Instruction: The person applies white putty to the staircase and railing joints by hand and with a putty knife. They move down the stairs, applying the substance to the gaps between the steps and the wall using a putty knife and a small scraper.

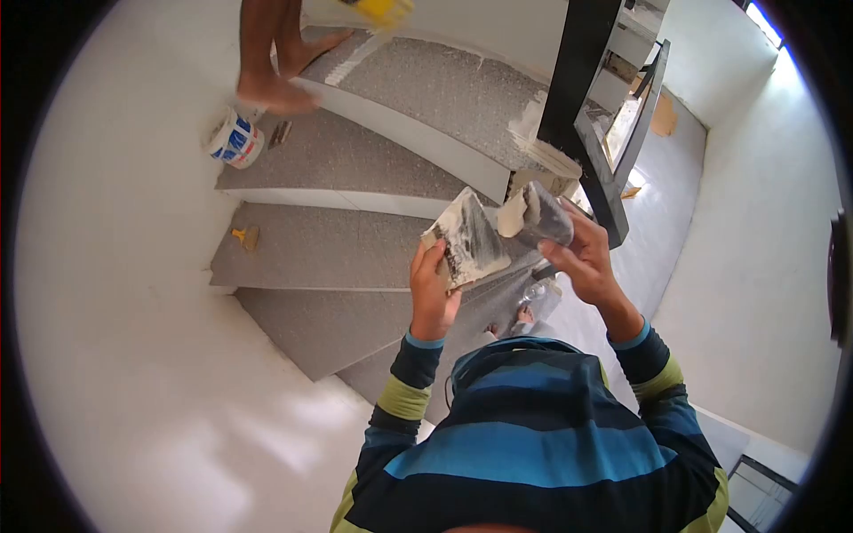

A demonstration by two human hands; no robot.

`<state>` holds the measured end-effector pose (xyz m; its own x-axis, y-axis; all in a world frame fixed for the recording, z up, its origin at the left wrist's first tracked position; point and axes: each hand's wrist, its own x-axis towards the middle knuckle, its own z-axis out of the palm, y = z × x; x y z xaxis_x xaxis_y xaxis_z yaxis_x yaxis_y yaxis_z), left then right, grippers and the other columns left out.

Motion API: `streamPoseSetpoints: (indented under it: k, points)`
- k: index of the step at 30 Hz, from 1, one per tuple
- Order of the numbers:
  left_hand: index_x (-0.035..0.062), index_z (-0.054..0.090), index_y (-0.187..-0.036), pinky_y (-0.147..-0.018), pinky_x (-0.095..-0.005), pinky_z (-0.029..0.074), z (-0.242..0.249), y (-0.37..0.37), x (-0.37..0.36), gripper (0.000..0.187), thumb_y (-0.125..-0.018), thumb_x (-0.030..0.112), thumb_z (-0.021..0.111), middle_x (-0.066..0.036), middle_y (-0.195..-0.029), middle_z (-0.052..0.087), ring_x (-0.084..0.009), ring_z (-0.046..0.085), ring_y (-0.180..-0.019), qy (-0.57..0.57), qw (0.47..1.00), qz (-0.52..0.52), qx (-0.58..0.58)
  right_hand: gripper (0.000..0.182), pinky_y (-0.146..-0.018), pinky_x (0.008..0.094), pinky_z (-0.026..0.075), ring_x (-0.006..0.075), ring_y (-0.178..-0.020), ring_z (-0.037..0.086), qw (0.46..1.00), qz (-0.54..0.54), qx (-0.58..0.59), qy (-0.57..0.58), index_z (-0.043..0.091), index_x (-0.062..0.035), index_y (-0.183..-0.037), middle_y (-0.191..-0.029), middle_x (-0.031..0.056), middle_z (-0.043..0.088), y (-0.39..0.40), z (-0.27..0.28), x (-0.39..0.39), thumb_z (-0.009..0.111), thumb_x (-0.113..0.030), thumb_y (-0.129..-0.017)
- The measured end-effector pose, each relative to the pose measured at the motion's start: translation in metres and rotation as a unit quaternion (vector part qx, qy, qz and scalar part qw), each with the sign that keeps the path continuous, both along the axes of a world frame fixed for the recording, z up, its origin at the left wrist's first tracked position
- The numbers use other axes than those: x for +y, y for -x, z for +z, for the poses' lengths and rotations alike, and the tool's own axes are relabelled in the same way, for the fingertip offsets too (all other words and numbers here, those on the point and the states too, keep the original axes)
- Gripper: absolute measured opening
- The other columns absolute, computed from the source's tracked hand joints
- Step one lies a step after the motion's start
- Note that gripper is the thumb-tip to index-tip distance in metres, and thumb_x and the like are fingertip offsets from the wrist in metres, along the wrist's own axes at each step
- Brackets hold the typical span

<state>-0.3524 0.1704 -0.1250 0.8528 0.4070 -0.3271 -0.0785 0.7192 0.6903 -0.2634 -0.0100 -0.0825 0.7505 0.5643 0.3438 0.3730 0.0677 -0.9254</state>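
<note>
My left hand [428,289] is closed on a flat, squarish board [469,238] smeared with pale paste and dark streaks. In my right hand [582,253] is a wide grey blade [549,218], with a lump of cream paste [512,216] at its left edge. The blade is beside the board's upper right side; whether they touch is hard to tell. Both tools are held in front of my chest, over the grey stair treads [329,245].
A co-worker's bare feet [271,91] are on the upper steps, near a white bucket [236,140]. A small yellow-handled scraper [246,236] lies on a lower tread. A black railing post [577,80] rises at the right, beside white walls.
</note>
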Motion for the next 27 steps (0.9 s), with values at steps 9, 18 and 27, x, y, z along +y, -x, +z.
streamPoseSetpoints:
  k: [9, 18, 27]
  points:
    - [0.0071, 0.05, -0.108, -0.058, -0.0261, 0.046, 0.014, -0.004, -0.028, 0.025, -0.088, 0.022, 0.046, -0.003, -0.093, 0.059, -0.0126, 0.058, -0.08, 0.111, 0.993, 0.034, -0.032, 0.054, -0.059, 0.0359, 0.044, 0.0266, -0.071, 0.052, 0.897, -0.08, -0.411, 0.144, 0.062, -0.0042, -0.104, -0.085, 0.0109, 0.053, -0.003, -0.001, 0.005, 0.068, -0.001, -0.05]
    - [0.0094, 0.044, -0.12, -0.085, -0.0391, 0.041, -0.046, -0.001, -0.026, 0.034, -0.091, 0.028, 0.04, -0.005, -0.11, 0.053, -0.0207, 0.052, -0.098, 0.049, 0.996, -0.003, -0.077, 0.02, -0.051, 0.0237, 0.036, 0.0046, -0.06, 0.041, 0.977, -0.141, 0.153, 0.042, 0.059, 0.0031, -0.087, -0.064, -0.0024, 0.052, 0.029, -0.052, 0.001, 0.065, -0.013, -0.076]
    - [0.008, 0.035, -0.131, -0.103, -0.0431, 0.026, -0.047, -0.009, -0.04, 0.043, -0.092, 0.026, 0.041, -0.007, -0.129, 0.042, -0.0234, 0.038, -0.122, 0.046, 0.998, -0.033, -0.025, 0.022, -0.064, 0.0218, 0.044, 0.0052, -0.074, 0.052, 0.959, -0.114, 0.256, -0.038, 0.059, 0.0045, -0.094, -0.083, 0.0023, 0.061, 0.058, -0.051, 0.001, 0.066, -0.009, -0.078]
